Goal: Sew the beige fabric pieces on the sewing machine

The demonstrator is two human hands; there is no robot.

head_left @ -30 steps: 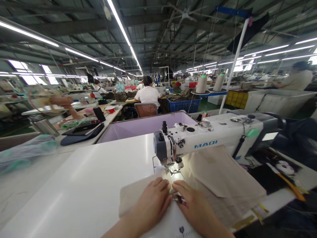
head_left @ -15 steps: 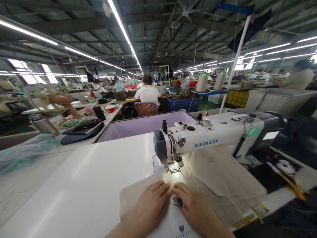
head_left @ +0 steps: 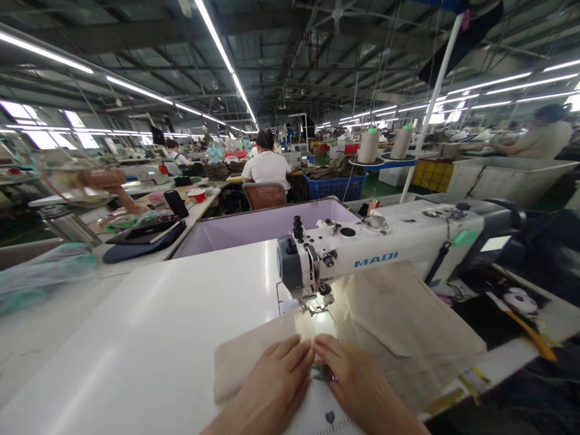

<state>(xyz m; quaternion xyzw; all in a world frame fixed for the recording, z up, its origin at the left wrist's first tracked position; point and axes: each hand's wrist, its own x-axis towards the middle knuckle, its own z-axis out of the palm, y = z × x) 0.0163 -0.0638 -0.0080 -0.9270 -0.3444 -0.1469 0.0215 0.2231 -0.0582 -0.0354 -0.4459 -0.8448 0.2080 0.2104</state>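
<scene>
A beige fabric piece (head_left: 244, 356) lies on the white sewing table, its far edge under the lit presser foot (head_left: 316, 307) of a white sewing machine (head_left: 376, 251). My left hand (head_left: 276, 374) presses on the fabric, fingers together, tips close to the foot. Beside it my right hand (head_left: 353, 374) has its fingertips pinched at the fabric's right edge, nearly touching the left fingers. A small dark pointed metal tool (head_left: 321, 373), like thread snips, sticks out from under the right palm; most of it is hidden. More beige fabric (head_left: 399, 314) lies under the machine arm.
A lilac-lined bin (head_left: 258, 220) stands behind the table. On the left are a dark folder (head_left: 145, 238), a plastic bag (head_left: 49, 272) and a fan (head_left: 99, 181). Two thread cones (head_left: 368, 147) stand behind the machine. A co-worker (head_left: 266, 163) sits ahead, facing away.
The view has shifted slightly. The fabric's left part lies a little differently beside my left hand, and the tool under my right palm shows at another angle. Both hands stay near the foot.
</scene>
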